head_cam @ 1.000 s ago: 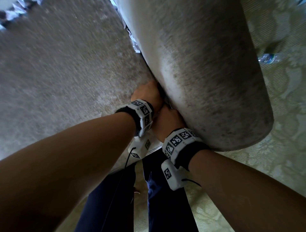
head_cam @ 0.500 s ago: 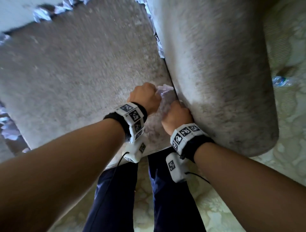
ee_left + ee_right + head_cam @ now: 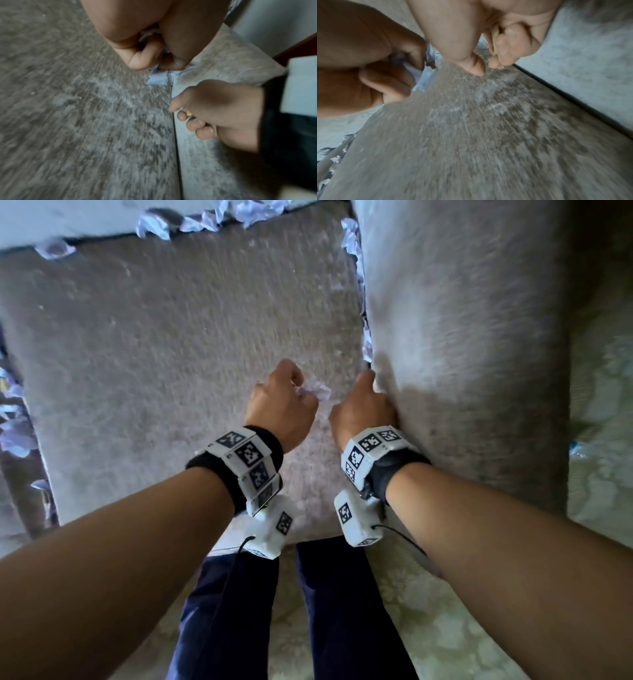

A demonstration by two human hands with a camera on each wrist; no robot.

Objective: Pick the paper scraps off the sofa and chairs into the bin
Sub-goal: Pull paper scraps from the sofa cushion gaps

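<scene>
My left hand (image 3: 284, 405) hovers over the grey sofa seat cushion (image 3: 154, 354) and grips a crumpled pale-blue paper scrap (image 3: 315, 392). The scrap (image 3: 157, 79) sticks out below the curled fingers in the left wrist view, and the scrap (image 3: 423, 79) also shows in the right wrist view. My right hand (image 3: 363, 409) is beside it, pressed against the armrest (image 3: 462, 337) at the seam. Its fingers (image 3: 200, 129) are curled, and no scrap plainly shows in them. No bin is in view.
More paper scraps are wedged in the gap by the armrest (image 3: 358, 268), along the back of the seat (image 3: 205, 219) and in the gap at the left (image 3: 15, 436). My legs (image 3: 342, 611) stand at the cushion's front edge on a patterned floor (image 3: 599, 508).
Both hands came up out of the seam by the armrest. They held a paper wad together half a second ago. Now they are apart, with the scrap in the left hand.
</scene>
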